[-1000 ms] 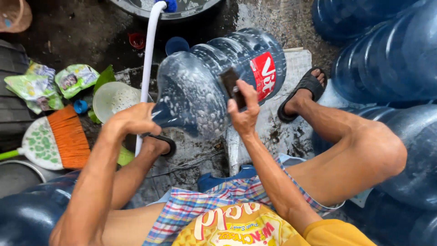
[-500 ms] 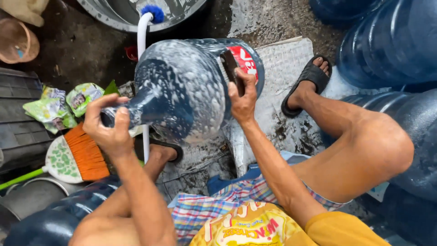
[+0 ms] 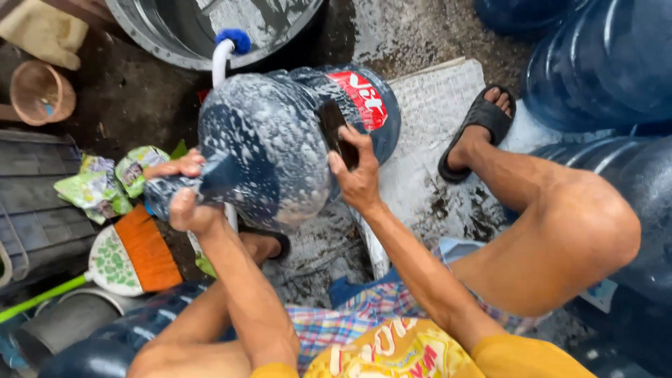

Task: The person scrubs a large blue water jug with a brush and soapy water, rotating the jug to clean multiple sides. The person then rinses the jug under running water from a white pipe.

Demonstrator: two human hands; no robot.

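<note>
A large blue water jug (image 3: 280,147), covered in white soap foam, lies tilted on its side in front of me, its neck pointing to the left. My left hand (image 3: 183,192) is wrapped around the neck. My right hand (image 3: 355,171) presses a dark scrubbing pad (image 3: 332,126) against the jug's shoulder, next to its red label. A white hose (image 3: 222,59) with a blue tip runs behind the jug.
Several more blue jugs (image 3: 595,56) crowd the right side. My sandalled foot (image 3: 476,129) rests on a white mat (image 3: 427,112). A metal basin (image 3: 175,28) stands at the top. An orange-bristled brush (image 3: 133,255), green sachets (image 3: 105,182) and a clay pot (image 3: 38,91) lie left.
The jug has swung so that its neck points further left and lower. My left hand moved left with the neck. My right hand stayed on the jug's shoulder with the pad.
</note>
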